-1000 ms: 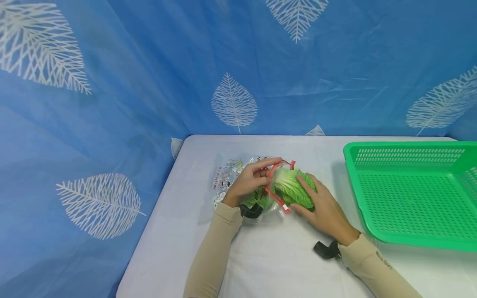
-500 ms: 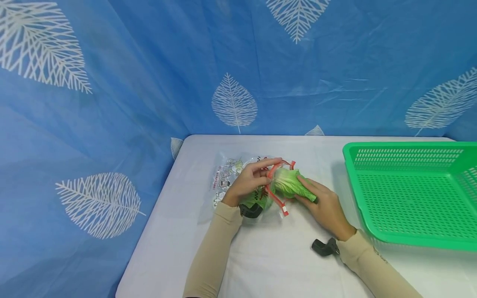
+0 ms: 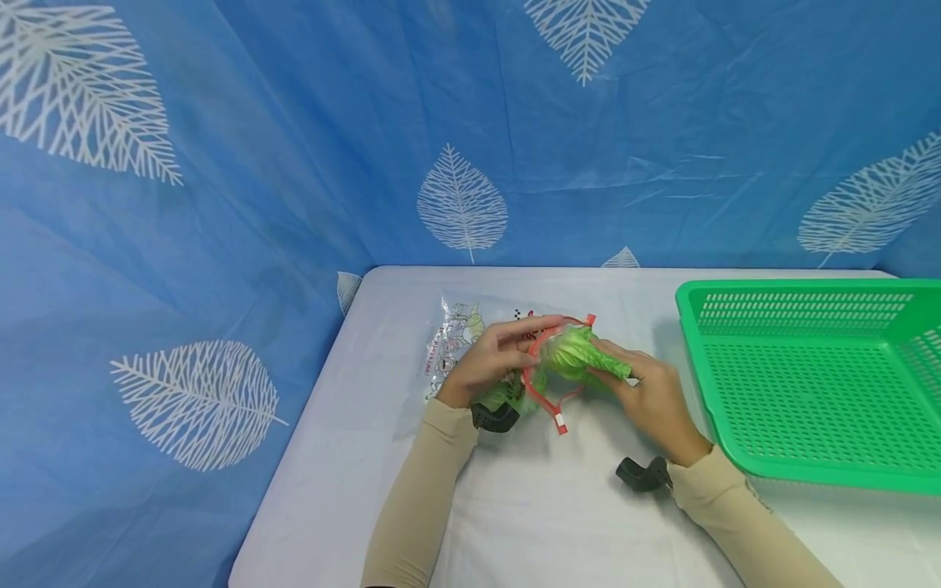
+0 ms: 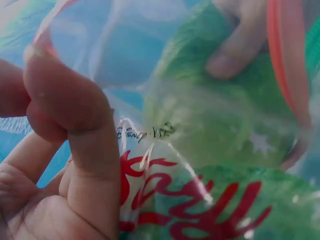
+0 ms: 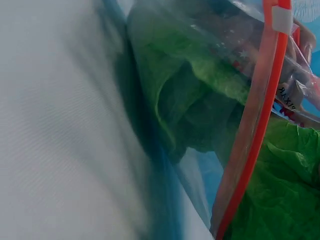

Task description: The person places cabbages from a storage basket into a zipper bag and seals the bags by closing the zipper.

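My left hand [image 3: 488, 359] pinches the mouth of a clear zip bag [image 3: 450, 343] with cartoon prints and a red zip edge [image 3: 540, 396]. In the left wrist view its thumb and fingers [image 4: 75, 105] hold the bag's film. My right hand [image 3: 650, 400] grips a green cabbage [image 3: 576, 355] by its leafy end, and the pale end points into the bag's opening. More leafy green [image 5: 160, 65] shows through the film in the right wrist view, lying inside the bag. My right hand's fingertips are partly hidden behind the leaves.
A green plastic basket [image 3: 702, 392] stands on the right of the white-covered table [image 3: 529, 506]. Blue cloth [image 3: 294, 204] with white leaf prints hangs behind and to the left. Black wrist mounts [image 3: 642, 474] sit at both wrists.
The right hand has tilted the cabbage and closed round its leafy end, while the cabbage has turned in the bag's mouth. The bag's zip edge has shifted slightly; the left hand stays nearly still.
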{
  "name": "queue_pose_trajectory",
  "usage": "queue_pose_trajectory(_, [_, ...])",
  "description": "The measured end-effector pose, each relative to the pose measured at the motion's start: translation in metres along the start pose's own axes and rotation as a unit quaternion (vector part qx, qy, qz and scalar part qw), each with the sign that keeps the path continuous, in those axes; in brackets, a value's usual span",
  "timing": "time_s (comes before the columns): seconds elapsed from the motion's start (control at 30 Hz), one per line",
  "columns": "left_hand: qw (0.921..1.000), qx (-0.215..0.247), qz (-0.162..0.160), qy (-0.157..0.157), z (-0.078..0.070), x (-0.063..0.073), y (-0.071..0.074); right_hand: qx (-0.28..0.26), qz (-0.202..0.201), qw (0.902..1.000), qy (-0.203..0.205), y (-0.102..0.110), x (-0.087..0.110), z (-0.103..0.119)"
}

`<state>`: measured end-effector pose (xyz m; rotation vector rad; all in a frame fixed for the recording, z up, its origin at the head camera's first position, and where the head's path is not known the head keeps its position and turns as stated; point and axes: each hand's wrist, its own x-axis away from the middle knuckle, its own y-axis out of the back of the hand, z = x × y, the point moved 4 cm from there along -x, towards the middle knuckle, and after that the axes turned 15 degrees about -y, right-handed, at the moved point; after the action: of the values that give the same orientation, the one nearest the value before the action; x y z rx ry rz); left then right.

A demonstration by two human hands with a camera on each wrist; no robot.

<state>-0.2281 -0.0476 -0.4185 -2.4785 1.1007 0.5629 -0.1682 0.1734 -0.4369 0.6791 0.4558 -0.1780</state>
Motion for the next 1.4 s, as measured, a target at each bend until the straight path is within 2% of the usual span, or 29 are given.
queue_pose_trajectory(0.23, [0.9977, 0.058, 0.032, -0.016, -0.008, -0.003, -0.015, -0.009, 0.004, 0.9995, 0.029, 0.002, -0.003, 0.017])
queue_pose_trajectory(0.33, [0.9967, 0.058, 0.048, -0.029, -0.014, -0.005, -0.02, -0.013, 0.004, 0.9992, 0.039, 0.002, -0.005, 0.027])
queue_pose_trajectory(0.43, [0.9964, 0.061, 0.051, -0.029, -0.018, -0.006, -0.023, -0.016, 0.015, 0.9988, 0.043, 0.001, -0.01, 0.035])
queue_pose_trajectory(0.57, [0.997, 0.066, 0.036, -0.018, -0.021, -0.004, -0.019, -0.023, 0.076, 0.9964, 0.028, -0.005, -0.017, 0.037])
queue_pose_trajectory(0.67, [0.9982, 0.058, 0.008, -0.009, -0.022, -0.001, -0.01, -0.031, 0.127, 0.9915, -0.002, -0.009, -0.016, 0.034])
queue_pose_trajectory(0.73, [0.999, 0.04, -0.017, -0.005, -0.024, 0.002, -0.003, -0.033, 0.132, 0.9904, -0.021, -0.011, -0.013, 0.031])
queue_pose_trajectory(0.83, [0.9987, 0.017, -0.047, -0.011, -0.027, 0.004, 0.003, -0.039, 0.099, 0.9932, -0.046, -0.012, -0.006, 0.026])
queue_pose_trajectory(0.93, [0.9973, -0.004, -0.069, -0.026, -0.031, 0.005, 0.008, -0.046, 0.026, 0.9965, -0.065, -0.008, 0.002, 0.026])
queue_pose_trajectory(1.03, [0.9948, -0.012, -0.091, -0.045, -0.037, 0.005, 0.012, -0.072, -0.038, 0.9919, -0.097, -0.006, 0.012, 0.029])
queue_pose_trajectory(1.1, [0.9928, -0.011, -0.104, -0.058, -0.043, 0.006, 0.013, -0.104, -0.055, 0.9843, -0.132, -0.007, 0.019, 0.031])
queue_pose_trajectory(1.17, [0.9911, -0.002, -0.113, -0.07, -0.049, 0.006, 0.014, -0.149, -0.044, 0.9723, -0.175, -0.012, 0.025, 0.033])
queue_pose_trajectory(1.23, [0.9897, 0.008, -0.118, -0.081, -0.055, 0.006, 0.013, -0.211, -0.014, 0.9544, -0.21, -0.017, 0.028, 0.036])
queue_pose_trajectory(1.3, [0.9887, 0.012, -0.12, -0.089, -0.059, 0.006, 0.011, -0.275, 0.018, 0.9298, -0.244, -0.022, 0.031, 0.041])
queue_pose_trajectory(1.37, [0.9883, 0.009, -0.119, -0.095, -0.063, 0.007, 0.008, -0.325, 0.039, 0.907, -0.265, -0.025, 0.032, 0.048])
queue_pose_trajectory(1.4, [0.9883, 0.008, -0.116, -0.098, -0.064, 0.007, 0.007, -0.34, 0.045, 0.8991, -0.272, -0.025, 0.031, 0.052])
